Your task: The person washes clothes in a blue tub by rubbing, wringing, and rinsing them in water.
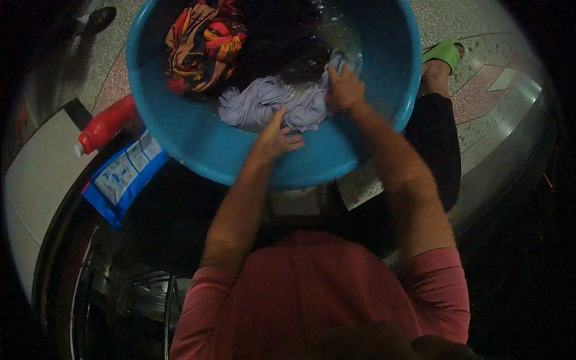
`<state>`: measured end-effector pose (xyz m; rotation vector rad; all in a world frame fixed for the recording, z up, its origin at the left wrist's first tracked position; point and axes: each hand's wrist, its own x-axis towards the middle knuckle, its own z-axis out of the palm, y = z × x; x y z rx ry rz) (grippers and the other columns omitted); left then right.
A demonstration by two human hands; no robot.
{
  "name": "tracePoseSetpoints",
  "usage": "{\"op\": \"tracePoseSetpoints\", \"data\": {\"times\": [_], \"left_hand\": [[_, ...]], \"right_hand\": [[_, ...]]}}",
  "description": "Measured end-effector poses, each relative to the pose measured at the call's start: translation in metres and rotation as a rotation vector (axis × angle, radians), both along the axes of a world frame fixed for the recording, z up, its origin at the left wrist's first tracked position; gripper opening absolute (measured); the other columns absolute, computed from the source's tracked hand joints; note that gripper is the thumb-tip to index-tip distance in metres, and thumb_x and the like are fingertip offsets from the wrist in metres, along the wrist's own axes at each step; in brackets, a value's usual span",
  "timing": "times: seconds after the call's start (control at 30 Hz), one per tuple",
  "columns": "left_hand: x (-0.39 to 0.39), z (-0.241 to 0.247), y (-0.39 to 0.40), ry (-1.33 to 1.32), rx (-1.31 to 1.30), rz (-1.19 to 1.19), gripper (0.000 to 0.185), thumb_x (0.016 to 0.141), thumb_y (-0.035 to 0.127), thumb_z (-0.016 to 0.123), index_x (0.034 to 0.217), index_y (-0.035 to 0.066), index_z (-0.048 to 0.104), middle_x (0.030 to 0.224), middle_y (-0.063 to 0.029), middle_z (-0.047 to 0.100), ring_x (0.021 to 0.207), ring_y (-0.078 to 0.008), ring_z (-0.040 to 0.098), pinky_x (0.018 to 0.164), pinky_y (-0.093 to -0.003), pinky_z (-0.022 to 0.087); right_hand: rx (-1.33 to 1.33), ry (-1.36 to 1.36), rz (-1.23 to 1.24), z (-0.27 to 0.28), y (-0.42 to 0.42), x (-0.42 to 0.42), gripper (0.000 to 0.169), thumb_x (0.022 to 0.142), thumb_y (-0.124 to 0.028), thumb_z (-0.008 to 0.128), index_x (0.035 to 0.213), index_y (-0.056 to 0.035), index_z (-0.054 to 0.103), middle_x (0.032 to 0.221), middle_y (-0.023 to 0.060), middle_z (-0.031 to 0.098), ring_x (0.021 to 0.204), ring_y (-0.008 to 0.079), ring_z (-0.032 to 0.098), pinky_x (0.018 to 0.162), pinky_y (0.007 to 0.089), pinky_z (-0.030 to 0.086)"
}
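A wet pale grey-lilac cloth (274, 103) lies bunched along the near inside wall of a large blue plastic basin (211, 148). My left hand (280, 137) is at the near edge of this cloth, fingers spread, with the thumb against or just over the fabric. At the right end of the cloth, my right hand (346, 90) grips a bunched part of it; the fingers are partly hidden. Beyond the cloth, dark laundry (279, 40) sits in water. A red, orange and black patterned cloth (204, 49) is heaped on the basin's left side.
Left of the basin are a red plastic bottle (108, 123) with a white cap and a blue printed packet (126, 173) bearing writing. A foot in a green slipper (443, 55) rests on the speckled floor (481, 103) at right. A dark shoe (102, 17) appears at upper left.
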<state>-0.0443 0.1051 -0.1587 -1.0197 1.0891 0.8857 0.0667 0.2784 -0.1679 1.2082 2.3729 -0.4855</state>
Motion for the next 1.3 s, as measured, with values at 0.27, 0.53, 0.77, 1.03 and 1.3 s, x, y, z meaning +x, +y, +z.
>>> {"op": "tracePoseSetpoints", "data": {"times": [0.27,0.53,0.77,1.03,1.3], "left_hand": [[-0.031,-0.044,-0.019,-0.033,0.241,0.04,0.064,0.079,0.05,0.054,0.124,0.007,0.041,0.124,-0.0129,0.044,0.109,-0.0289,0.047,0.089,-0.046,0.04],[-0.015,0.019,-0.014,-0.296,0.584,0.265,0.054,0.078,0.04,0.058,0.119,0.006,0.046,0.117,-0.0108,0.049,0.104,-0.0258,0.049,0.087,-0.0405,0.041],[0.0,0.034,0.018,0.48,0.376,0.163,0.046,0.077,0.031,0.062,0.113,0.004,0.052,0.111,-0.009,0.054,0.099,-0.023,0.051,0.086,-0.0357,0.041],[0.009,-0.02,-0.037,0.556,0.127,-0.267,0.059,0.073,0.021,0.065,0.124,0.007,0.04,0.116,-0.0156,0.046,0.099,-0.0289,0.05,0.086,-0.04,0.041],[0.002,-0.017,-0.023,0.038,0.131,-0.031,0.077,0.073,0.042,0.064,0.132,0.012,0.025,0.133,-0.0199,0.027,0.116,-0.0429,0.034,0.094,-0.0558,0.03]], "right_hand": [[-0.345,0.669,-0.011,0.046,-0.146,-0.013,0.032,0.062,-0.028,0.068,0.084,-0.0079,0.058,0.105,0.0173,0.052,0.098,0.0353,0.048,0.081,0.0445,0.04],[-0.09,0.881,0.181,0.101,-0.166,-0.042,0.032,0.057,-0.031,0.071,0.077,-0.0107,0.056,0.106,0.0146,0.053,0.094,0.0362,0.05,0.081,0.0462,0.041],[0.268,0.874,0.0,0.013,-0.037,-0.007,0.028,0.056,-0.023,0.069,0.079,-0.0086,0.059,0.095,0.0137,0.054,0.09,0.0338,0.051,0.072,0.0431,0.043],[0.072,-0.18,0.317,0.048,0.052,0.023,0.044,0.068,-0.023,0.066,0.109,-0.0116,0.054,0.119,0.0148,0.047,0.11,0.0367,0.044,0.083,0.0489,0.042],[0.013,-0.067,0.138,-0.011,-0.008,0.012,0.055,0.066,-0.022,0.068,0.114,-0.0083,0.046,0.112,0.0158,0.048,0.105,0.038,0.047,0.08,0.0467,0.044]]}}
